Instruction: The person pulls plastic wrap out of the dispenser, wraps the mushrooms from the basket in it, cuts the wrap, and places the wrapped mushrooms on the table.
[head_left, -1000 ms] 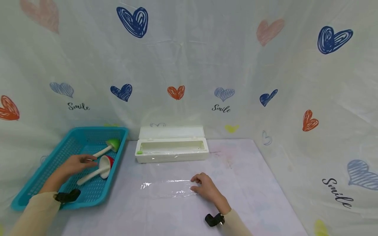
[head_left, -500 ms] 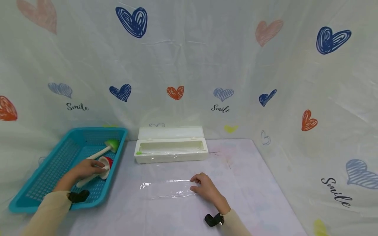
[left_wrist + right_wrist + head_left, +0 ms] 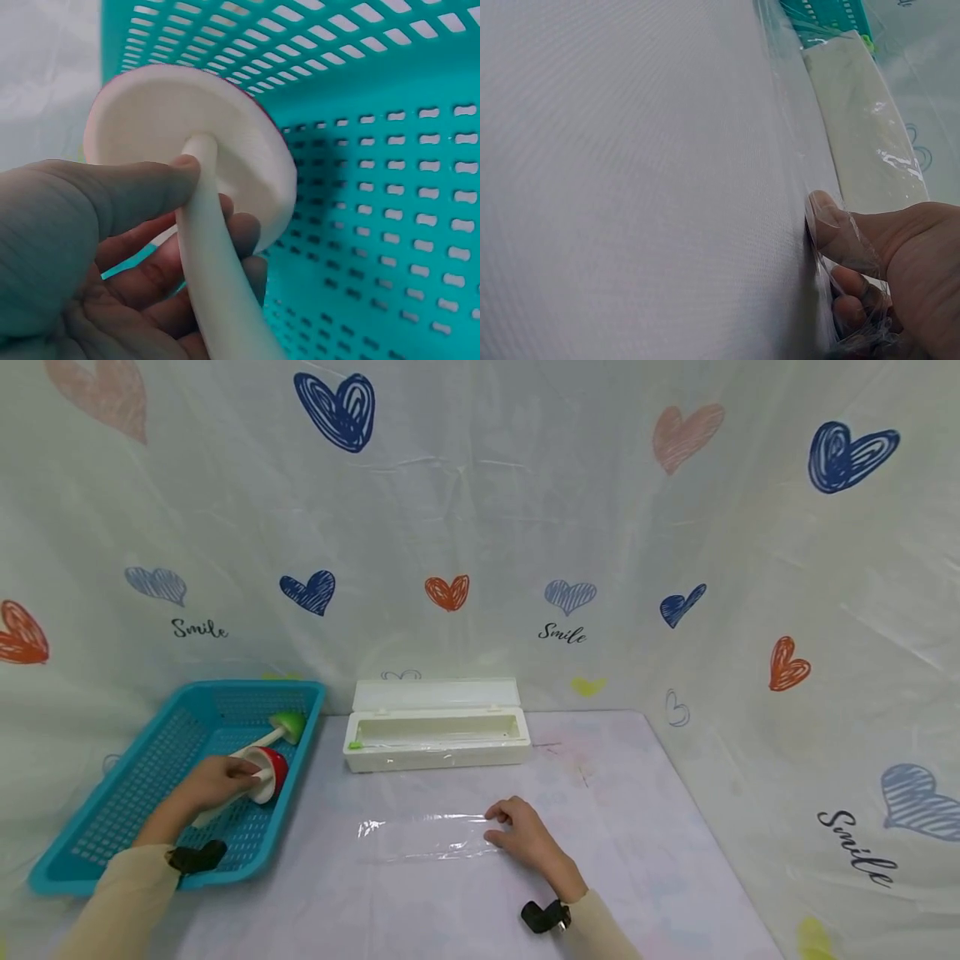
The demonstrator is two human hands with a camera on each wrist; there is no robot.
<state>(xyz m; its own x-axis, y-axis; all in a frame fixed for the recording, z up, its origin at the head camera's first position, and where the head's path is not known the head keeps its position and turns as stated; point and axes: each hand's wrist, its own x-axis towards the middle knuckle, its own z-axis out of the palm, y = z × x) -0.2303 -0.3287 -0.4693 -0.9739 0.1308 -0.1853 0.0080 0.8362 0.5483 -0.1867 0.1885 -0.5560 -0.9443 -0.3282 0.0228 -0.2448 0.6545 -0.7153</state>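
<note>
1. The left hand (image 3: 210, 783) pinched the red mushroom (image 3: 225, 165) by its stem, just below the cap, between thumb and fingers.
2. The red mushroom was tilted inside the basket (image 3: 187, 727), with the green mushroom (image 3: 288, 727) beside it.
3. The right hand (image 3: 525, 837) gripped the film (image 3: 427, 837) at its right edge, above the tabletop (image 3: 637, 827).
4. The box (image 3: 438, 761) stood behind the film, lid raised.

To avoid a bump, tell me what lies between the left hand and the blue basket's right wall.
In the head view, the red cap of the toy mushroom lies between the left hand, which pinches its stem, and that wall.
</note>
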